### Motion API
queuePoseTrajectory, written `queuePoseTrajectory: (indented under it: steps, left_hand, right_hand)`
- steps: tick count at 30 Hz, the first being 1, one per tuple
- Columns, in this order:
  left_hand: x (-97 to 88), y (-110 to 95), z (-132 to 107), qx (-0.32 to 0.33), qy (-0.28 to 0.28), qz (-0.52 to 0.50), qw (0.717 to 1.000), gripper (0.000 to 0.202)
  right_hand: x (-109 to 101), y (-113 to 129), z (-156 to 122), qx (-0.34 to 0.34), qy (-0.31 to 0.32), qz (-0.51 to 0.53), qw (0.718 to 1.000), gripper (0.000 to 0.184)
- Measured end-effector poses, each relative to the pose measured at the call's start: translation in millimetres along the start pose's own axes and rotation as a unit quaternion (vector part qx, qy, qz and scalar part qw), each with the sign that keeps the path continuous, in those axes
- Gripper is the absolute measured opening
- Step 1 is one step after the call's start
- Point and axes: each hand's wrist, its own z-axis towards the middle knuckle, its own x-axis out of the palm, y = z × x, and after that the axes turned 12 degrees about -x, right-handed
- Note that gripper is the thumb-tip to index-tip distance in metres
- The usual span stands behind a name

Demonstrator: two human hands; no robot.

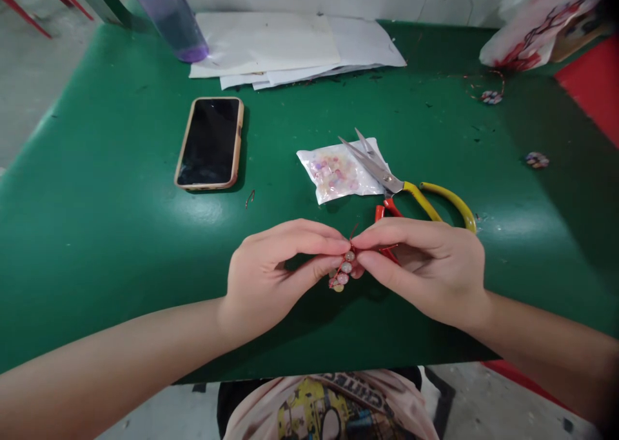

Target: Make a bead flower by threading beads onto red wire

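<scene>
Between my two hands, above the front part of the green table [120, 246], hangs a small cluster of pale beads [343, 277] strung on thin red wire. My left hand [285, 272] pinches the top of the beaded piece between thumb and fingers. From the other side, my right hand [425, 266] pinches the red wire [354, 232] at the same spot. Fingers partly cover the beads. Just beyond my right hand lie yellow-handled scissors [411, 191], blades apart, resting on a clear packet of beads [333, 172]. A red-handled tool [380, 213] is half hidden by that hand.
A phone [211, 143] lies at left, near a wire scrap [249, 199]. Behind are a purple bottle [169, 20] and paper sheets [271, 43]. At right are two beaded pieces, one nearer [537, 160] and one wired [491, 97], and a plastic bag [536, 30].
</scene>
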Motion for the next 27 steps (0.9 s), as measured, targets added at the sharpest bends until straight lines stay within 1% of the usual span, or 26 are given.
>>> queuePoseTrajectory:
  steps: [6, 10, 14, 20, 27]
  left_hand:
    - [0.6, -0.5, -0.3, -0.006, 0.001, -0.005, 1.000, 0.015]
    - [0.5, -1.4, 0.7, -0.004, -0.002, 0.002, 1.000, 0.014]
    - [0.8, -2.9, 2.1, 0.005, -0.002, 0.008, 1.000, 0.014]
    - [0.3, -4.7, 1.1, 0.036, 0.003, 0.022, 0.999, 0.013]
    - [-5.0, -7.4, 1.5, 0.071, 0.036, 0.050, 0.996, 0.013]
  right_hand:
    - [1.2, 2.6, 2.3, -0.054, -0.008, -0.105, 0.993, 0.014]
    - [0.8, 2.6, 1.8, -0.068, 0.005, -0.138, 0.988, 0.013]
    - [0.9, 2.3, 0.5, -0.061, 0.011, -0.149, 0.987, 0.013]
    - [3.0, 4.0, -1.1, -0.059, 0.004, -0.140, 0.988, 0.011]
    - [3.3, 5.0, -1.1, -0.062, 0.007, -0.120, 0.991, 0.011]
